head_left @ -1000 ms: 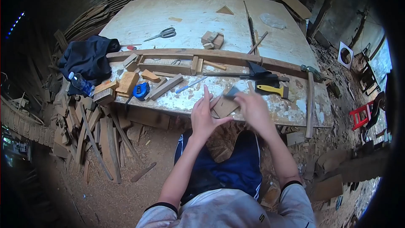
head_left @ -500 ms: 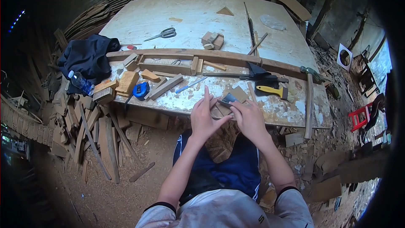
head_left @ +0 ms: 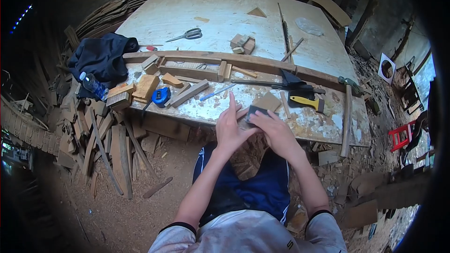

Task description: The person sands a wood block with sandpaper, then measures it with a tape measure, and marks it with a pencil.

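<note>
Pad [head_left: 253, 112], gripped by my right hand [head_left: 277, 133], has moved nearer me over the board [head_left: 268, 101]; left hand [head_left: 229, 131] spread. Rubbing apparently under way.

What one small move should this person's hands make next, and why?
Probably slide the dark pad forward along the tan board: the right hand holds the pad over part of the board, more bare board shows beyond it, and the left hand sits close by, perhaps steadying the board.
</note>
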A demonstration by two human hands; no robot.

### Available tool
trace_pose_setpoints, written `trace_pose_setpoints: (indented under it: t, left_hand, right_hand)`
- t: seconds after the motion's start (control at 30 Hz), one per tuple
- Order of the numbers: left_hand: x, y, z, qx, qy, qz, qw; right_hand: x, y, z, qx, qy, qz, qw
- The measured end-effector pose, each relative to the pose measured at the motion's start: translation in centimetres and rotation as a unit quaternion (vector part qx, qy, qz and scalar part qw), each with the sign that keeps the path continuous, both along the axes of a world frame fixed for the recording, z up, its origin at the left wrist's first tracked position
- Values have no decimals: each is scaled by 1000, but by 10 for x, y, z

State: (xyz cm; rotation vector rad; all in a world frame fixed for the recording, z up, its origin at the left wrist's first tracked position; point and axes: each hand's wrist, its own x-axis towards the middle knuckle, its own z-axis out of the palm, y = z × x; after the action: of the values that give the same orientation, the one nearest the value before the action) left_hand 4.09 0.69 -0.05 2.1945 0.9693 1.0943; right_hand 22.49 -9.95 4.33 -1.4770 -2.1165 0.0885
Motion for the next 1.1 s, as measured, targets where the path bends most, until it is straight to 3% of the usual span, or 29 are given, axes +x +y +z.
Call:
trace_pose_setpoints:
  t: [0.07, 0.23, 0.33, 0.5, 0.7, 0.9, 1.0, 1.1]
  left_hand:
    - [3, 2, -8, 18, -12, -3, 1000]
    - [2, 0, 0, 27, -11, -14, 999]
    - [-1, -1, 17, 42, 33, -38, 998]
    - [7, 19, 27, 52, 46, -112, 991]
    - [37, 61, 34, 58, 130, -236, 961]
    - [42, 46, 46, 157, 215, -192, 945]
    - [37, 29, 86, 50, 295, -176, 938]
    - [31, 35, 78, 103, 196, -184, 958]
  right_hand:
    - [-10, -3, 4, 20, -58, -23, 998]
    - [1, -3, 19, -54, 2, -2, 999]
    - [7, -3, 34, -20, 25, -38, 999]
    - [21, -6, 37, -10, 192, -88, 977]
    - [25, -35, 37, -57, 258, -196, 944]
    - [34, -64, 16, 7, 260, -217, 941]
    - [27, -75, 21, -23, 279, -235, 931]
    - [26, -74, 18, -6, 262, -228, 938]
